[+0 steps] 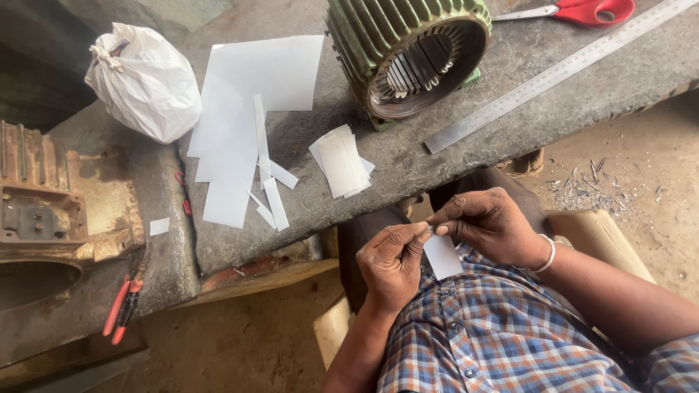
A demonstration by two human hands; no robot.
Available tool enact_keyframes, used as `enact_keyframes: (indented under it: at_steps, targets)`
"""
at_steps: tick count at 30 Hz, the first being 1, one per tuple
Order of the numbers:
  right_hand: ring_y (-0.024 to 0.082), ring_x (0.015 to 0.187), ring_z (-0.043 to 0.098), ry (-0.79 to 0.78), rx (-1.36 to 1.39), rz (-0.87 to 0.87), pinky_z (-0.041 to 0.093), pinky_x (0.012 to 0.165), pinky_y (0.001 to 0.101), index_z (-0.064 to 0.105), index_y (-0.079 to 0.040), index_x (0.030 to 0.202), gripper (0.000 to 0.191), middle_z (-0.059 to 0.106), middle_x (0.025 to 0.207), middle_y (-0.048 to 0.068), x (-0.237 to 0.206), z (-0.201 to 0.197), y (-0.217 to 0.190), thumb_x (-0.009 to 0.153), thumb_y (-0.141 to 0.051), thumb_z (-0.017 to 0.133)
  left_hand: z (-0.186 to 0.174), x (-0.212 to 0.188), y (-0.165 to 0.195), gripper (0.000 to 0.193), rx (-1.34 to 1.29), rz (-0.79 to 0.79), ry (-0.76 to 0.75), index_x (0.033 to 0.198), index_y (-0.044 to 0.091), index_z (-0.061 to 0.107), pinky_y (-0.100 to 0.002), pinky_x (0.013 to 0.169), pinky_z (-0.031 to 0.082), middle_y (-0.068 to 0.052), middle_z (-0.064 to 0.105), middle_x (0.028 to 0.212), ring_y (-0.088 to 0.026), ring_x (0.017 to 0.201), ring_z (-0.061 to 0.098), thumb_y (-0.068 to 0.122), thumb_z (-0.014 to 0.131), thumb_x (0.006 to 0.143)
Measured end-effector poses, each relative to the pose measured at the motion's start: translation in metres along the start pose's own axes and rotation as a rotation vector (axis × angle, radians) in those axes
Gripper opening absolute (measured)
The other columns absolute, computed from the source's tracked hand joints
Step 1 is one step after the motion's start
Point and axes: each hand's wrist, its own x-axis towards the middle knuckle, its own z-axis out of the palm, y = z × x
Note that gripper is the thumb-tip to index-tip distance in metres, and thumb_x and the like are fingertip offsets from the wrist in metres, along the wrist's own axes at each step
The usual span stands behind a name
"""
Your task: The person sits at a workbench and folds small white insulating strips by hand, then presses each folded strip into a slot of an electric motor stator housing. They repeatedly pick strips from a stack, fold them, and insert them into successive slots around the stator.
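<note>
White slip [443, 256] pinched by both hands' fingers [419, 234]; cut strips [341, 161], green stator [408, 51] beyond.

The person wears a short-sleeved checked shirt [502, 327] in blue, orange and white with small buttons down the front, dark trousers [371, 233] over the knees, and a thin white bangle [547, 255] on the right wrist, both forearms bare.

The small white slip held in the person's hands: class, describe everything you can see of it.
The white slip is a small, plain rectangle, thin like paper or insulating sheet, flat and unmarked. It hangs downward over the checked shirt. Its top edge is pinched between the fingertips of the left hand and right hand.
</note>
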Motion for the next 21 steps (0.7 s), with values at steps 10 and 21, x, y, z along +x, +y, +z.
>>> enact_keyframes:
  at_steps: [10, 21]
  targets:
    - [0.01, 0.071, 0.068, 0.056, 0.009, 0.015, 0.057, 0.064, 0.0264, 0.074, -0.002, 0.095, 0.014, 0.075, 0.08, 0.005, -0.004, 0.008, -0.002, 0.091, -0.016, 0.075, 0.003, -0.004, -0.011, 0.014, -0.041, -0.075, -0.038, 0.102, 0.002, 0.074, -0.021, 0.064, 0.061, -0.007, 0.078, 0.09, -0.01, 0.079, 0.076, 0.011, 0.08, 0.093]
    - [0.007, 0.078, 0.063, 0.026, 0.198, 0.047, 0.055, 0.067, 0.0234, 0.071, -0.002, 0.102, 0.011, 0.069, 0.088, 0.004, -0.011, 0.014, 0.007, 0.097, -0.012, 0.071, 0.0, -0.01, -0.021, 0.005, -0.36, -0.253, -0.083, 0.102, 0.004, 0.075, -0.021, 0.07, 0.053, -0.003, 0.073, 0.095, -0.005, 0.082, 0.065, 0.007, 0.077, 0.098]
